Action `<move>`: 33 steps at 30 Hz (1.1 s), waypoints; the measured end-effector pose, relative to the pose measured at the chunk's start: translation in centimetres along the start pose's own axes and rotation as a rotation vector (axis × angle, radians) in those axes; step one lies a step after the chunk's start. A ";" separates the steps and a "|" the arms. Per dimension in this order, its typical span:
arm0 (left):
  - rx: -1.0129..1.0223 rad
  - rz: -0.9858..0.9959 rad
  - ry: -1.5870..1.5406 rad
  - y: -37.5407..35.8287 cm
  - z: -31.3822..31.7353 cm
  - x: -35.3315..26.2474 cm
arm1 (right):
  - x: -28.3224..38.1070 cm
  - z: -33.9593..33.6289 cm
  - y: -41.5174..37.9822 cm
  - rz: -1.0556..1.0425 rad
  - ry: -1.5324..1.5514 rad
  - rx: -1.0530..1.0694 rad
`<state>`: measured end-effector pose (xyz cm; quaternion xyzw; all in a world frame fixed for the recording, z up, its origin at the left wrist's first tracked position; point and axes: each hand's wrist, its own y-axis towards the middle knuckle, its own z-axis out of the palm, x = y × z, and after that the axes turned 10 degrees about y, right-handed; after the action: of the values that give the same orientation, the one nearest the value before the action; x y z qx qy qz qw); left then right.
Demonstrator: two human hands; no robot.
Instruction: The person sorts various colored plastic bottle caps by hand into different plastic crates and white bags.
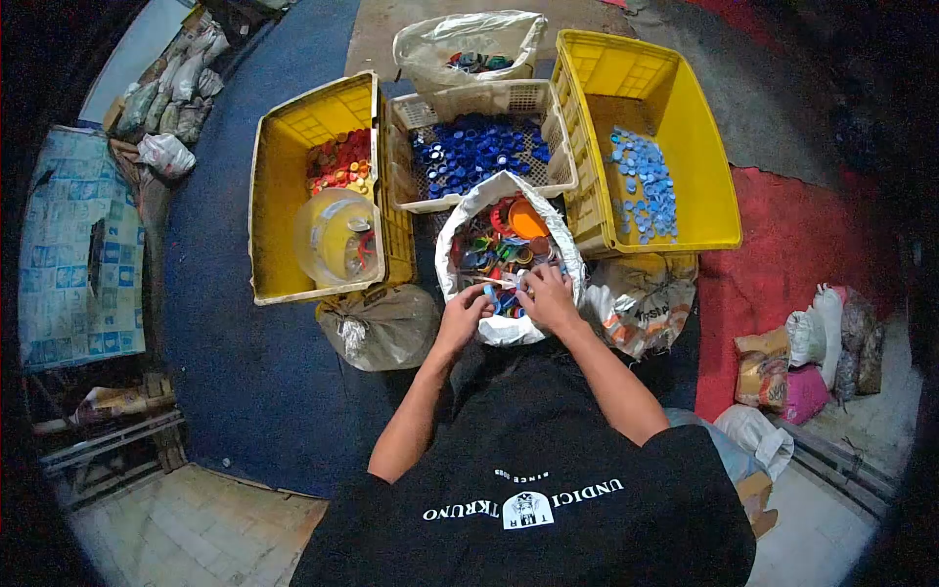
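Note:
Both of my hands are over an open white sack (458,233) filled with mixed coloured caps. My left hand (467,315) is at the sack's near left edge, its fingers closed on a light blue cap (490,292). To its right, my right hand (550,296) has its fingers bent together over the caps, at a small whitish piece (510,281); its fingertips are partly hidden. A large orange lid (528,219) lies at the far side inside the sack. Beyond the sack, a white crate (479,95) holds dark blue caps (469,152).
A yellow crate (279,210) with red and yellow caps and a clear round tub stands left. Another yellow crate (699,147) with light blue caps stands right. Tied sacks (381,328) flank the white sack. A further sack (416,59) stands behind.

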<state>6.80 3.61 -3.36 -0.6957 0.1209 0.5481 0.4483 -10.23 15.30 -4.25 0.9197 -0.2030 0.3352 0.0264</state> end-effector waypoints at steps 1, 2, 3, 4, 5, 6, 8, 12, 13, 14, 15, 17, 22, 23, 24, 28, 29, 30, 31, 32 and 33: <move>-0.001 0.000 -0.001 -0.1 0.1 0.0 | 0.0 -0.3 0.2 -0.003 0.128 -0.069; 0.009 0.003 -0.018 -0.2 0.3 0.0 | -0.1 -0.6 0.3 -0.020 0.213 -0.121; 0.022 0.005 -0.034 -0.2 0.4 0.0 | -0.1 -0.9 0.4 -0.018 0.213 -0.121; 0.025 0.005 -0.033 -0.3 0.4 0.1 | -0.1 -1.2 0.6 -0.057 0.329 -0.169; 0.020 -0.008 -0.076 -0.2 0.5 0.1 | -0.1 -1.6 0.7 -0.097 0.443 -0.218; 0.013 -0.020 -0.119 -0.1 0.6 0.3 | 0.2 -2.2 0.8 -0.161 0.400 -0.312; 0.021 -0.065 -0.158 0.3 0.3 0.7 | 0.1 -2.3 0.9 0.005 0.689 -0.264; 0.050 -0.101 -0.208 0.0 0.4 -0.5 | -1.2 -2.2 1.1 0.246 1.097 -0.102; 0.049 -0.100 -0.208 0.0 0.3 -0.8 | -1.3 -2.1 1.1 0.215 1.108 -0.087; 0.055 -0.073 -0.201 -0.1 0.2 -1.0 | -1.3 -1.9 0.9 0.215 1.107 -0.086; 0.060 -0.046 -0.194 0.0 0.2 -0.9 | -0.9 -2.0 0.8 0.205 1.188 -0.099; 0.060 -0.047 -0.252 0.3 0.2 -0.6 | -0.1 -2.2 0.7 0.193 1.266 -0.110; 0.075 -0.079 -0.312 0.1 0.5 -1.4 | 2.1 -4.1 0.8 0.064 0.875 -0.118; 0.059 -0.101 -0.308 -0.1 0.7 -1.7 | 2.1 -4.2 0.8 0.022 0.787 -0.116; 0.043 -0.122 -0.305 -0.3 0.9 -1.8 | 2.4 -4.3 0.9 0.022 0.787 -0.115; 0.038 -0.125 -0.306 -0.3 1.0 -0.9 | 2.6 -4.2 0.9 -0.085 0.733 -0.189; 0.053 -0.128 -0.270 -0.2 1.0 -0.8 | 2.3 -4.1 0.9 -0.097 0.736 -0.166; 0.068 -0.130 -0.234 -0.2 0.9 -0.8 | 2.3 -4.2 0.8 -0.097 0.735 -0.166; 0.068 -0.130 -0.234 -0.2 1.0 -0.8 | 2.4 -4.2 0.7 -0.071 0.746 -0.141; 0.063 -0.126 -0.229 -0.3 1.0 -0.8 | 2.5 -4.3 0.6 -0.045 0.756 -0.116; 0.060 -0.123 -0.224 -0.3 1.1 -0.7 | 2.6 -4.2 0.6 -0.046 0.756 -0.115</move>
<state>6.03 4.35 -2.59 -0.6225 0.0431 0.5900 0.5124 -11.24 14.64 0.57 0.7323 -0.1767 0.6382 0.1586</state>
